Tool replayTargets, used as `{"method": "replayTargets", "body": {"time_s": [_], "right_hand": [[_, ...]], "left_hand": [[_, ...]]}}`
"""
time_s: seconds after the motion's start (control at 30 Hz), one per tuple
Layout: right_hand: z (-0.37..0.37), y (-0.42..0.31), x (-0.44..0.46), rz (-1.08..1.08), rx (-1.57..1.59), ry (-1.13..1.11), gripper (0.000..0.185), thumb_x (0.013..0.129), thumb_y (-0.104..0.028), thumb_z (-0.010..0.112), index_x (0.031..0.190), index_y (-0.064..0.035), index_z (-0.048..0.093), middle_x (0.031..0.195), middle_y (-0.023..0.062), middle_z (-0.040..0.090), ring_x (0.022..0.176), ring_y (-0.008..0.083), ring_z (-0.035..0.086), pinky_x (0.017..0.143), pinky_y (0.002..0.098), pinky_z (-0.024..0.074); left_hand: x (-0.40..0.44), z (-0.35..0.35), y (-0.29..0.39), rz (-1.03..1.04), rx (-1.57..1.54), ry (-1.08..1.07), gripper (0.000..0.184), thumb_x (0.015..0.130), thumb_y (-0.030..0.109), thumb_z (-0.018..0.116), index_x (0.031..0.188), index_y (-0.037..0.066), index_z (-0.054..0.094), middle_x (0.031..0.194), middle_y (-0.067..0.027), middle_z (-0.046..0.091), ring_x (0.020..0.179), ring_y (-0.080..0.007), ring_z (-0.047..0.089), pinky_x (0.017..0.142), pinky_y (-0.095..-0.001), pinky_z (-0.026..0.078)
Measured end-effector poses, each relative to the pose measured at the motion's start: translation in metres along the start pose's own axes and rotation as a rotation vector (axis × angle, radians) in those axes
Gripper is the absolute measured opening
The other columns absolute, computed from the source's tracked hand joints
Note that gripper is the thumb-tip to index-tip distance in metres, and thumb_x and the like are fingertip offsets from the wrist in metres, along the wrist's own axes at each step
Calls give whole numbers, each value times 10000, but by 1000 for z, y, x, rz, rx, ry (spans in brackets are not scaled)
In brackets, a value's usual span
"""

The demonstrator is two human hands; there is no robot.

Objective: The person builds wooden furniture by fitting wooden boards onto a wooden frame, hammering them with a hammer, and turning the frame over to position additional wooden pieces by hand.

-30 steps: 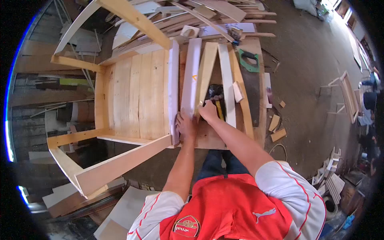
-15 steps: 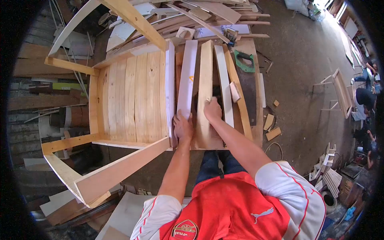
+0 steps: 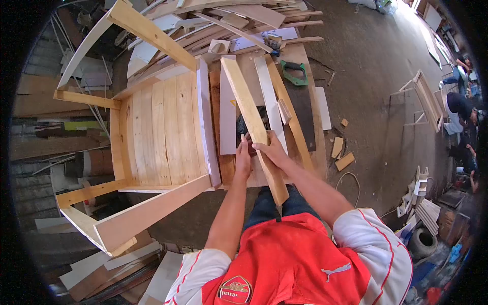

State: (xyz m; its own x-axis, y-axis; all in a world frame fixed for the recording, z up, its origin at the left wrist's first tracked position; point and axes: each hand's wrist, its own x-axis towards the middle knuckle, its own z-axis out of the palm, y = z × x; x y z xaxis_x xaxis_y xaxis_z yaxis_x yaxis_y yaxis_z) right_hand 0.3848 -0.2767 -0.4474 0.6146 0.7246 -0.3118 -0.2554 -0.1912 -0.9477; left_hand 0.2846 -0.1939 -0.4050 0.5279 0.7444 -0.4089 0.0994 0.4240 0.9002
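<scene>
A long pale wooden bar (image 3: 249,112) slants over the workbench, its near end by my waist. My right hand (image 3: 272,151) is closed round it near the middle. Just left of the bar is my left hand (image 3: 244,158), fingers pointing up beside its edge; whether they touch it I cannot tell. Under the bar lies a white board (image 3: 227,117) with an orange mark. To the right lie a narrow white strip (image 3: 270,96), a yellowish strip (image 3: 295,117) and a small block (image 3: 284,111). Dark objects show partly beneath the bar.
A wooden frame with slats and legs (image 3: 162,132) stands at the left. Wood offcuts (image 3: 254,25) are piled at the bench's far end, near a green-handled saw (image 3: 294,73). Blocks (image 3: 345,161) lie on the floor. People (image 3: 460,109) are at the far right.
The wooden bar has been lifted and tilted, its far end now to the left and its near end over my waist. My left hand has left the white board and moved beside the bar.
</scene>
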Motion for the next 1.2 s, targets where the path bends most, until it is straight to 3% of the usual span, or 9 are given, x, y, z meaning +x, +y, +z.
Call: {"method": "replayTargets", "body": {"time_s": [0.13, 0.27, 0.43, 0.57, 0.7, 0.93, 1.03, 1.1, 1.2], "right_hand": [[-3, 13, -3, -5, 139, 8, 756, 729, -403, 817, 1261, 31, 501, 1240, 227, 595, 1180, 303, 575, 983, 368, 454], [-23, -55, -23, -19, -564, 144, 748, 716, -341, 810, 1297, -13, 474, 1295, 292, 535, 1212, 411, 540, 996, 457, 448], [-30, -15, 8, -31, -845, 463, 927, 710, -351, 769, 1467, -123, 284, 1351, 271, 454, 1145, 468, 552, 945, 503, 473], [-37, -25, 14, -16, -1126, 445, 927, 715, -340, 795, 1437, -31, 304, 1350, 239, 466, 1190, 401, 525, 971, 468, 469], [-24, -38, 8, 3, -1088, 385, 891, 735, -296, 789, 1433, -40, 299, 1253, 255, 551, 1172, 385, 530, 982, 460, 462], [18, 11, 11, -107, -81, 194, 742, 822, -301, 735, 1408, 45, 441, 1340, 208, 546, 1213, 292, 539, 1004, 373, 439], [57, 14, -7, -237, -48, 280, 679, 829, -244, 732, 1418, -32, 468, 1165, 147, 630, 1096, 282, 603, 959, 375, 490], [87, 1, -27, -315, -615, 545, 696, 796, -246, 766, 1391, -21, 482, 1193, 170, 626, 1091, 299, 606, 957, 378, 480], [107, -9, -28, -174, -497, 694, 872, 720, -242, 823, 1446, -8, 401, 1373, 218, 524, 1228, 342, 540, 1030, 404, 433]], "left_hand": [[12, -9, -33, -157, 82, -112, 510, 1040, 485, 388, 1242, 76, 616, 1010, -11, 647, 887, -122, 598, 781, -295, 474], [-12, 10, -21, -129, 135, -138, 542, 1049, 486, 324, 1332, 92, 566, 1082, -18, 640, 917, -133, 601, 807, -326, 492], [-38, -29, -58, -66, 357, -106, 429, 1002, 378, 539, 1296, 70, 591, 1013, -22, 666, 841, -123, 628, 712, -280, 489], [-61, -90, -82, -154, 415, -100, 370, 979, 314, 605, 1189, 13, 657, 901, -35, 653, 754, -89, 588, 688, -239, 463], [-86, -162, -91, -150, 424, 10, 370, 982, 310, 595, 1166, -5, 657, 909, -50, 666, 753, -108, 599, 713, -256, 488], [-117, -243, -64, -288, 244, 104, 347, 977, 325, 603, 1127, 18, 665, 946, -63, 687, 764, -124, 619, 687, -277, 499], [-122, -278, -43, -292, 205, 122, 342, 972, 347, 615, 1095, 33, 673, 927, -40, 681, 739, -115, 611, 670, -271, 491], [-122, -321, -38, -221, 126, 168, 345, 969, 367, 620, 1080, 46, 678, 909, -21, 675, 720, -107, 605, 657, -266, 484], [-133, -391, -36, -205, 118, 147, 364, 957, 394, 634, 1071, 51, 683, 912, -18, 668, 701, -102, 597, 648, -264, 480]]}}
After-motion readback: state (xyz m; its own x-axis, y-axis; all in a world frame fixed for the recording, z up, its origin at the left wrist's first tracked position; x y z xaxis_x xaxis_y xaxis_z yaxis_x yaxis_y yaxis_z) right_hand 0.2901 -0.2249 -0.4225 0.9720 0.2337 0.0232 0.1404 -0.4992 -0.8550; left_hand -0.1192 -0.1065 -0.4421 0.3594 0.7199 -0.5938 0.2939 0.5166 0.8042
